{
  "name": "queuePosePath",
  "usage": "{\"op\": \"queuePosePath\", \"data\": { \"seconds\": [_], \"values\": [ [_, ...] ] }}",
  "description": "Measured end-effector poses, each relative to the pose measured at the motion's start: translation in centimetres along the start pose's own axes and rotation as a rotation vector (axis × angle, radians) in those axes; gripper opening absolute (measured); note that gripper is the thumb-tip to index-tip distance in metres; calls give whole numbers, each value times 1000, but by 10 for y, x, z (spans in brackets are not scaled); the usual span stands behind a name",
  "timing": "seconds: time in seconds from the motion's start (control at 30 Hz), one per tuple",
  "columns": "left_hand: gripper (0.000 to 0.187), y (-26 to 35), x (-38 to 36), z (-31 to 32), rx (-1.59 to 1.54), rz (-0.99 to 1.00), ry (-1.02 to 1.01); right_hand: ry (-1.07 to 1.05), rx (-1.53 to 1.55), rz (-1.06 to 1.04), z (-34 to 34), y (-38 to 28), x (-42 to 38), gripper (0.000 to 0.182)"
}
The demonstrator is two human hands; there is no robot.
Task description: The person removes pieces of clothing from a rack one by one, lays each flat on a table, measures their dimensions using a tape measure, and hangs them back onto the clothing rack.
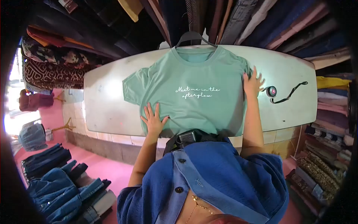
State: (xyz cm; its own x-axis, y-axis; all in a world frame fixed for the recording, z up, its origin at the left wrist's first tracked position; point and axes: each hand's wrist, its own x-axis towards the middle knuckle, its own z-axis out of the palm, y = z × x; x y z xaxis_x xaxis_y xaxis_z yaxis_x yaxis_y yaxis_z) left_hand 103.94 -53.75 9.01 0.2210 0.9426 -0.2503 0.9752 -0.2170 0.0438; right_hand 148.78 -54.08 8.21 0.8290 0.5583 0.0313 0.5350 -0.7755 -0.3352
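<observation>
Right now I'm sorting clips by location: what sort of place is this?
Probably a small clothing shop: folded fabrics stacked on shelves, jeans piled on the floor, and both hands flat on a green T-shirt with its hanger on a white counter.

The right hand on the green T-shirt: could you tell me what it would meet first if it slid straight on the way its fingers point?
Most likely nothing soon: the right hand lies flat at the mint-green cotton T-shirt's sleeve, fingers pointing across bare white tabletop toward stacked folded fabrics beyond its far edge; depth is unclear.
</observation>
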Motion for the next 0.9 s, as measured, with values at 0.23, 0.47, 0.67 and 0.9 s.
{"op": "queuePosePath", "data": {
  "seconds": [0.23,0.47,0.67,0.9],
  "values": [
    [99,-2,14,-6,-92,-45,-40,-101,217,-196,24,105,85,57],
    [104,-1,14,-6,-145,-6,11,278,3,-388,-14,37,-37,56],
    [53,-24,16,-44,-74,75,-25,54,-179,-290,22,39,-60,55],
    [39,-85,94,-33,-207,163,503,-26,-168,-348,20,35,-41,55]
  ]
}}
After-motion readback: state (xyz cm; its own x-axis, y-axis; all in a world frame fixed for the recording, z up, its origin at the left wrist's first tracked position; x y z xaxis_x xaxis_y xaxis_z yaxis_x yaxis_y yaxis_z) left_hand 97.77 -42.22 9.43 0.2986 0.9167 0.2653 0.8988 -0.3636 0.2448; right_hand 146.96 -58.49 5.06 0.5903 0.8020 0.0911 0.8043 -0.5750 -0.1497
